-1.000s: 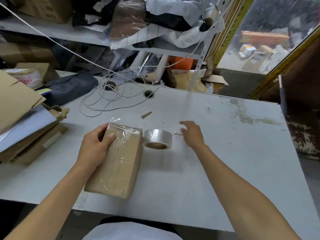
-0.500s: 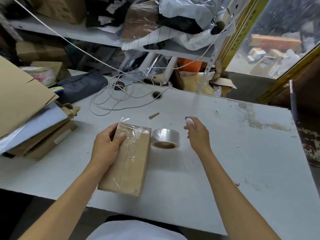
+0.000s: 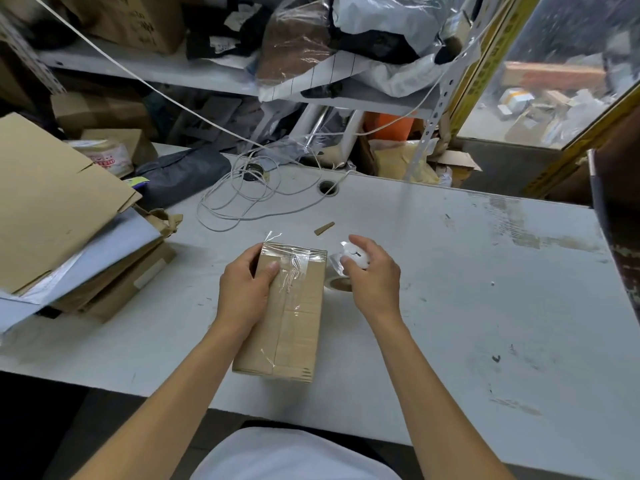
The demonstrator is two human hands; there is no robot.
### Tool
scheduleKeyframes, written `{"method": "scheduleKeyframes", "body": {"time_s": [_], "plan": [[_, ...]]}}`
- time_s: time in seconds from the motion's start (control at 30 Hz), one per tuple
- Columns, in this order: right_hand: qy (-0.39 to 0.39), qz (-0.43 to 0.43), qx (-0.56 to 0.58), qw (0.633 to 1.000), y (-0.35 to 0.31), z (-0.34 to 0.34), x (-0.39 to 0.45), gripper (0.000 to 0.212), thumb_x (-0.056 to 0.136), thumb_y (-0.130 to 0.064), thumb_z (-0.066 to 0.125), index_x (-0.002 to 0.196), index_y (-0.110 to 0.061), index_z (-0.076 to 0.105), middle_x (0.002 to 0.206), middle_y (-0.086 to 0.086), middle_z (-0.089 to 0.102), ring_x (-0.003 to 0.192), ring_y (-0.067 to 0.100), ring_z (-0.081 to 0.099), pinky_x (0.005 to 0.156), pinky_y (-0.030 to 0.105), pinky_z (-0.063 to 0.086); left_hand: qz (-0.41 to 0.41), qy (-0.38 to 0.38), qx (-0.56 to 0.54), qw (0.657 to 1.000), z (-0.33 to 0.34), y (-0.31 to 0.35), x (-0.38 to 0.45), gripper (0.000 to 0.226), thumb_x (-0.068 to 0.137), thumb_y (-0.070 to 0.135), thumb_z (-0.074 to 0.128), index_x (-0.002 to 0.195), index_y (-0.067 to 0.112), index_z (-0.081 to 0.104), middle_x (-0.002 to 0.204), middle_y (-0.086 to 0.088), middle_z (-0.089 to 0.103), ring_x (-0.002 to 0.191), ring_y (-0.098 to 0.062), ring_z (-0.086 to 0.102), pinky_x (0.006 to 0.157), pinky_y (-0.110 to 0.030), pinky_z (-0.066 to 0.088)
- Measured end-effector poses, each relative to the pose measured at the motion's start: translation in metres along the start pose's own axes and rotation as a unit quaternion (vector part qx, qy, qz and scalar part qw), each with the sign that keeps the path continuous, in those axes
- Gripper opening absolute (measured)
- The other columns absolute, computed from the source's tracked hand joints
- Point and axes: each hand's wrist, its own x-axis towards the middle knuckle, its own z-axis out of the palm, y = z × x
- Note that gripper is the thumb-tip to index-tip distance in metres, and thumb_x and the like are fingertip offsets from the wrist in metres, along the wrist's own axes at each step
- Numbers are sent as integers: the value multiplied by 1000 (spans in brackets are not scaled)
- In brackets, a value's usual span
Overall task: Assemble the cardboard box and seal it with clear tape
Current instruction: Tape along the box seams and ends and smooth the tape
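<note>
A closed brown cardboard box [image 3: 294, 327] lies flat on the white table [image 3: 467, 306], with clear tape running along its top seam and a loose wrinkled tape end sticking up at its far edge. My left hand [image 3: 244, 292] grips the box's far left corner, thumb on top. My right hand [image 3: 372, 275] hovers just right of the box and holds a small white object [image 3: 356, 256] between thumb and fingers. The clear tape roll [image 3: 337, 277] sits on the table under that hand, mostly hidden by it.
A stack of flattened cardboard [image 3: 62, 216] lies at the table's left. A coiled white cable [image 3: 242, 199] and a small cardboard scrap [image 3: 323, 228] lie behind the box. Cluttered shelves stand beyond the table's far edge.
My right hand picked up the small white object from the table and moved left toward the box, now over the tape roll. My left hand stayed on the box.
</note>
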Motion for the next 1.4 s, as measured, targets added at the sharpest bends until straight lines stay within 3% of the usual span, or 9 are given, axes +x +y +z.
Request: {"method": "scheduleKeyframes", "body": {"time_s": [0.13,0.27,0.53,0.67,0.83,0.97,1.17,1.3,1.4], "plan": [[-13,-24,-34,999,-2,3,3,39,88,-15,70,126,-19,67,107,-12,58,97,7,55,91,23,50,-5,0,-1,1000,0,-1,0,31,95,20,59,124,30,65,107,17,70,101,-5,64,88,-28,52],[-63,-14,-29,997,1,2,2,39,81,-16,72,120,-20,70,107,-7,67,99,12,63,91,36,57,-8,1,-2,1000,1,-2,1,31,95,20,59,125,29,65,109,13,71,103,-8,65,92,-34,53],[-140,-23,-28,989,1,-23,9,35,68,-16,82,102,-23,76,96,-16,70,87,-5,64,75,9,49,-10,-5,1,1000,4,-1,1,34,96,19,59,129,25,64,114,9,71,105,-11,65,96,-38,53],[-226,-19,-50,973,15,-26,5,33,70,-7,74,98,-25,78,91,-21,71,84,-11,63,74,9,46,-11,-3,-2,1000,4,-2,1,33,94,18,61,126,26,65,111,11,72,105,-10,66,96,-40,53],[-132,20,36,990,28,-43,15,27,68,-21,66,90,-37,66,90,-15,67,77,2,61,64,25,52,-13,0,3,1000,4,-3,1,34,93,19,61,126,28,65,112,12,72,106,-11,66,98,-42,52],[-81,62,32,994,36,-51,32,22,80,-20,66,99,-27,56,92,-7,60,78,15,58,70,46,55,-10,-3,2,1000,4,-3,2,34,94,20,61,126,28,65,112,12,72,106,-12,66,97,-45,52],[-117,114,-75,984,59,-39,31,23,87,-28,67,103,-15,57,95,1,61,78,16,56,63,26,43,-16,0,-4,1000,3,-3,1,35,94,18,62,128,28,64,113,12,71,107,-11,66,98,-40,52],[-139,126,-155,970,78,-25,24,37,89,-33,66,118,-11,61,114,4,60,102,19,58,82,28,42,-22,-2,-9,1000,3,-4,1,36,94,19,62,129,27,63,115,11,71,108,-10,65,97,-38,52],[-103,124,-124,979,68,-20,21,32,94,-35,61,103,-5,69,96,1,65,88,16,60,80,32,46,-22,-6,-16,1000,3,-2,1,36,95,19,62,129,26,63,113,13,70,107,-8,65,91,-29,51]]}}
